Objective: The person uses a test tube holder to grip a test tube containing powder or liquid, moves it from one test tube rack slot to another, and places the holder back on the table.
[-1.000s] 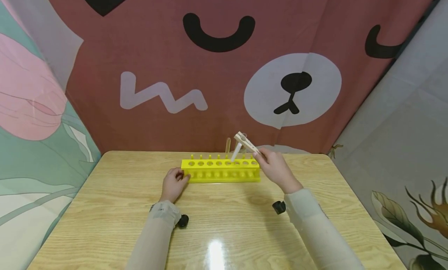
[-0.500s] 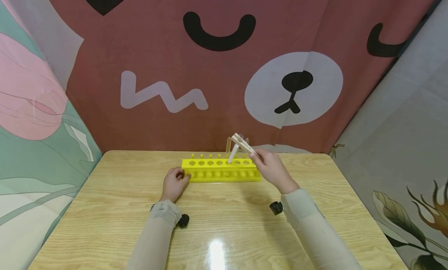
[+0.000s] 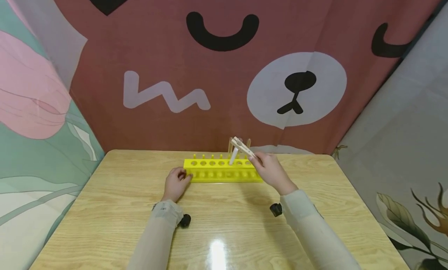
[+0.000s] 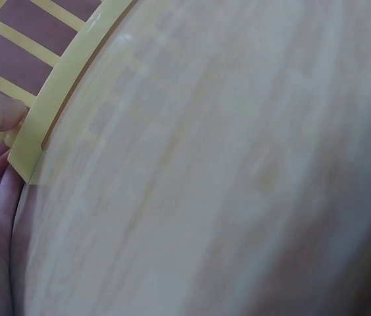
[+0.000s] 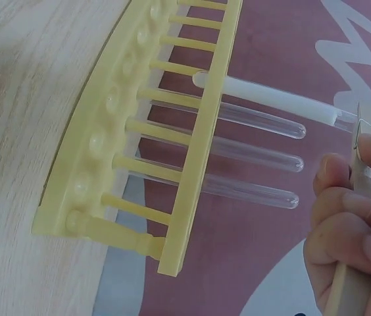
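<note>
A yellow test tube rack (image 3: 223, 176) stands along the far part of the table. My left hand (image 3: 175, 183) grips its left end, thumb and fingers around the end piece in the left wrist view. With my right hand (image 3: 272, 172) I hold a wooden test tube clamp (image 3: 245, 148), fingers curled around its handle. The clamp's tip bites near the mouth of a test tube (image 5: 277, 99) filled with something white. That tube slants, and its rounded bottom pokes just through a hole in the rack's top plate (image 5: 202, 145), as the right wrist view shows.
Three clear tubes (image 5: 258, 191) stand upside down at the rack's back. Yellow drying pegs (image 3: 212, 156) line that side. Behind the wooden table (image 3: 224, 211) hangs a brown curtain with a bear print (image 3: 224, 126). A small black device (image 3: 275, 209) hangs at my right wrist.
My right hand has moved a little left and down with the clamp, taking the white tube one hole or so leftward and into the rack's top. The left hand keeps its place.
</note>
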`<action>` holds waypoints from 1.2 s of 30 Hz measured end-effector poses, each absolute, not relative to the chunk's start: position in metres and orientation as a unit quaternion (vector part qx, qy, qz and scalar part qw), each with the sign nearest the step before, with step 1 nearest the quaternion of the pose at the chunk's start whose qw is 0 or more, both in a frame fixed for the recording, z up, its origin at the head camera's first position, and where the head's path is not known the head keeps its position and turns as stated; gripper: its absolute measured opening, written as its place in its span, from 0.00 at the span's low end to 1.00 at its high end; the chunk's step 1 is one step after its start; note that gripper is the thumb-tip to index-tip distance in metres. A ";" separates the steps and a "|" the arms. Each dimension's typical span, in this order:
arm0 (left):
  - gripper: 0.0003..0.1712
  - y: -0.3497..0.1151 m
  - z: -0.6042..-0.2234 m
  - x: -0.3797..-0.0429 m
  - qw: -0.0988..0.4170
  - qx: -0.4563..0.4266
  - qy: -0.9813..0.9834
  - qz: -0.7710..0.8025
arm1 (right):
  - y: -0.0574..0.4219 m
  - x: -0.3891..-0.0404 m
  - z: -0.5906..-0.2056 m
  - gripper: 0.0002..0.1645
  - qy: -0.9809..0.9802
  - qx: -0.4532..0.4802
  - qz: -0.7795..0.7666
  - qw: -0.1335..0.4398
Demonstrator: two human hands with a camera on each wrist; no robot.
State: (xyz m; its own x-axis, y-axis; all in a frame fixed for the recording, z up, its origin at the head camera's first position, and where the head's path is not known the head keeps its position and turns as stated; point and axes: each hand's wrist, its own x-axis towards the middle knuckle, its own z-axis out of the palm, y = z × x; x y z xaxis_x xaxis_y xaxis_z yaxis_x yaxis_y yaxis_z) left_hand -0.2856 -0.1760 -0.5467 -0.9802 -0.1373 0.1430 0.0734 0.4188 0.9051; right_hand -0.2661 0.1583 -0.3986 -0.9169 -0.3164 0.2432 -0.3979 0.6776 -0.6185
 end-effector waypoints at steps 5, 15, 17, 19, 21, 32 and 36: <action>0.14 -0.178 -0.548 -0.287 0.098 0.018 -0.836 -0.540 | 0.155 -0.267 -0.400 0.16 -0.916 0.192 0.350 0.049; 0.14 -0.178 -0.546 -0.287 0.094 0.022 -0.835 -0.541 | 0.152 -0.266 -0.406 0.14 -0.919 0.195 0.339 0.038; 0.14 -0.178 -0.546 -0.287 0.094 0.023 -0.836 -0.541 | 0.152 -0.267 -0.408 0.14 -0.920 0.196 0.337 0.040; 0.14 -0.178 -0.546 -0.287 0.095 0.024 -0.835 -0.542 | 0.151 -0.267 -0.409 0.14 -0.921 0.197 0.334 0.042; 0.14 -0.178 -0.546 -0.287 0.096 0.023 -0.836 -0.540 | 0.151 -0.267 -0.410 0.15 -0.922 0.196 0.332 0.039; 0.14 -0.177 -0.547 -0.287 0.101 0.021 -0.835 -0.540 | 0.148 -0.266 -0.415 0.17 -0.927 0.195 0.318 0.025; 0.14 -0.177 -0.548 -0.288 0.103 0.018 -0.835 -0.540 | 0.148 -0.266 -0.417 0.17 -0.930 0.193 0.313 0.019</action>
State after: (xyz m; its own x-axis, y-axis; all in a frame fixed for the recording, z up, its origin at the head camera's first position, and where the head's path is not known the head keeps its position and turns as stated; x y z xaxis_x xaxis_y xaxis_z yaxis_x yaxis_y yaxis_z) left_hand -0.2877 -0.1767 -0.5480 -0.9783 -0.1412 0.1517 0.0806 0.4155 0.9060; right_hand -0.2662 0.1475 -0.4173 -0.9250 -0.3464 0.1563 -0.3705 0.7301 -0.5742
